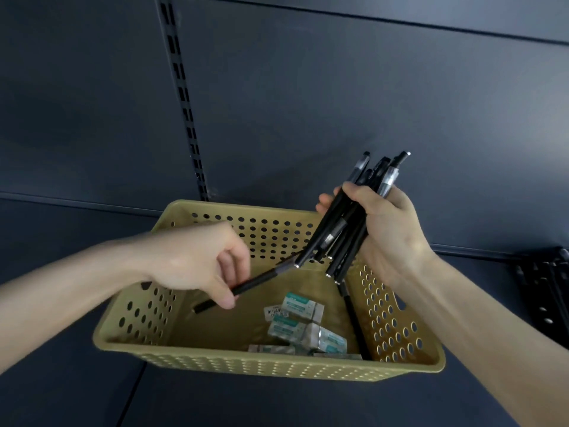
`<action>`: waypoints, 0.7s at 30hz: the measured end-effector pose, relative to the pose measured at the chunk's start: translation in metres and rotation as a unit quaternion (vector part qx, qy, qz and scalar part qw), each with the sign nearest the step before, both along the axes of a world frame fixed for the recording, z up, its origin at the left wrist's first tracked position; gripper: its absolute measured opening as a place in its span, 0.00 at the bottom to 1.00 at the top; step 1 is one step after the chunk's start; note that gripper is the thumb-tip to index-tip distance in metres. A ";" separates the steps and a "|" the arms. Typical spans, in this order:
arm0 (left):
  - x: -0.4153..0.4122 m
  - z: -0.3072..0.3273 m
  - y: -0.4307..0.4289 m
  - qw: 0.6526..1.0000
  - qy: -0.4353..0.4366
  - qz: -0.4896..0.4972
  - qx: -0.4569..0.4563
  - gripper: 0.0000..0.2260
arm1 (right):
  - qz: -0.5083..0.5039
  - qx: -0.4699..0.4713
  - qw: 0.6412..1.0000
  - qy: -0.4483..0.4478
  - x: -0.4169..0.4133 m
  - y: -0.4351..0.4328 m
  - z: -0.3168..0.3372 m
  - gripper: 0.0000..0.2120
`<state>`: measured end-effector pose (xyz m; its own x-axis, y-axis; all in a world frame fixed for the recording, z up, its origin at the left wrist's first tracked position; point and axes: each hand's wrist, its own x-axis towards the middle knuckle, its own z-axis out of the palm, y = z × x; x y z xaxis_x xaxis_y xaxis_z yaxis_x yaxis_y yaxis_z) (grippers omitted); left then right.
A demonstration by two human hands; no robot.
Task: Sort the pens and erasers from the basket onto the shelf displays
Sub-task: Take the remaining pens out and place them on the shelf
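Observation:
A tan perforated basket (pixel 144 343) sits on the dark shelf in front of me. My right hand (pixel 388 232) grips a bundle of several black pens (pixel 345 229) above the basket's far right corner, their tips pointing up and right. My left hand (pixel 203 263) pinches a single black pen (pixel 261 280) over the basket, its far end reaching toward the bundle. Several wrapped erasers (pixel 303 325) in white and teal lie on the basket floor. One more black pen (pixel 354 322) leans along the right inner wall.
The dark blue shelf back panel (pixel 308 103) rises behind, with a slotted upright (pixel 184 103) left of centre. More black pens lie in a display (pixel 545 291) at the right edge. The shelf surface (pixel 61 396) extends around the basket.

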<state>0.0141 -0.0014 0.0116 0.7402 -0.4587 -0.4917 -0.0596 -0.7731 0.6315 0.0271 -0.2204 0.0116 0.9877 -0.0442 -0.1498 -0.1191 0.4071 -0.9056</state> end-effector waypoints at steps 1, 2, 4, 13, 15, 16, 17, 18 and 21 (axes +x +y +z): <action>0.001 0.004 0.005 1.000 -0.017 0.005 0.019 0.09 | -0.013 0.006 1.000 -0.009 0.001 -0.002 0.001 0.05; 0.003 0.009 0.008 0.999 -0.032 0.016 0.020 0.09 | -0.020 0.013 1.000 -0.014 0.001 -0.004 0.001 0.05; 0.006 0.017 0.010 0.996 -0.056 0.065 -0.035 0.08 | -0.004 0.017 1.000 -0.015 0.000 -0.007 0.000 0.04; -0.001 0.012 -0.045 0.930 0.036 0.191 -0.312 0.11 | 0.112 -0.026 0.993 -0.002 -0.010 -0.004 0.001 0.02; -0.002 0.009 -0.053 0.918 0.041 0.202 -0.338 0.11 | 0.099 -0.018 0.995 0.003 -0.012 -0.006 0.001 0.03; -0.003 0.008 -0.056 0.915 0.041 0.206 -0.345 0.12 | 0.095 -0.015 0.995 0.005 -0.012 -0.007 0.001 0.03; -0.003 0.006 -0.058 0.913 0.038 0.209 -0.349 0.12 | 0.092 -0.015 0.996 0.007 -0.013 -0.007 0.000 0.04; -0.004 0.005 -0.060 0.911 0.034 0.211 -0.353 0.13 | 0.090 -0.018 0.996 0.010 -0.014 -0.008 0.001 0.04; -0.007 0.005 -0.067 0.903 0.014 0.219 -0.368 0.13 | 0.088 -0.027 0.996 0.015 -0.020 -0.006 0.002 0.05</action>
<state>0.0067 -0.0679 0.0166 0.9220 -0.3347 -0.1946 0.1749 -0.0884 0.9806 0.0075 -0.2262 0.0137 0.9759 0.1204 -0.1819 -0.2120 0.3276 -0.9207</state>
